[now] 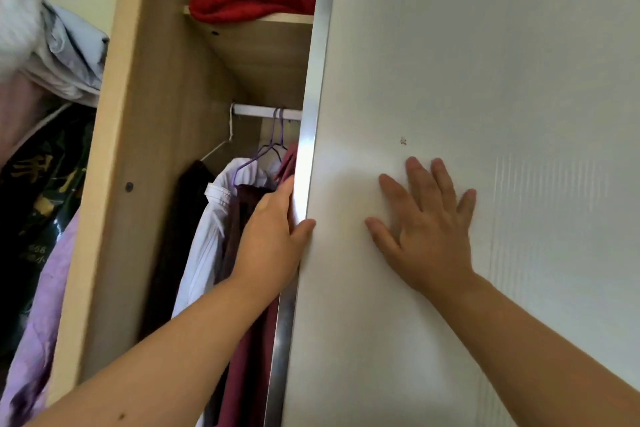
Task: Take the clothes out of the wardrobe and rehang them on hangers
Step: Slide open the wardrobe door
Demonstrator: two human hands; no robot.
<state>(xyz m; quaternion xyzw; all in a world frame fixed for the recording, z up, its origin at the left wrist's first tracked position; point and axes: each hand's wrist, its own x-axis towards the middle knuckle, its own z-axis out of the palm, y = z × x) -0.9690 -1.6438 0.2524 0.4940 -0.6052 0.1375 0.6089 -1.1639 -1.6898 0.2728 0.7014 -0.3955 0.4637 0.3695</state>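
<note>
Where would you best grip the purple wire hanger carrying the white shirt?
Pinch the purple wire hanger at its neck below the hook, from the front-left: the white shirt drapes its arms and the white sliding door blocks the right.

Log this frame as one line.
stage: door part open | left hand: grips door edge | right hand: flat on door face | clothes: on hangers, on rail

The door [485, 80] stands right of the opening and the side panel [138, 149] left of it. Inside, folded clothes [252, 0] lie on a shelf [277, 18]. Below it is a rail [256, 112] with hangers [277, 135] and garments [214, 218]. The left hand [273, 236] grips the door's edge, in front of the garments. The right hand [426, 225] lies flat on the door, further right. A heap [41, 80] lies left of the panel.
</note>
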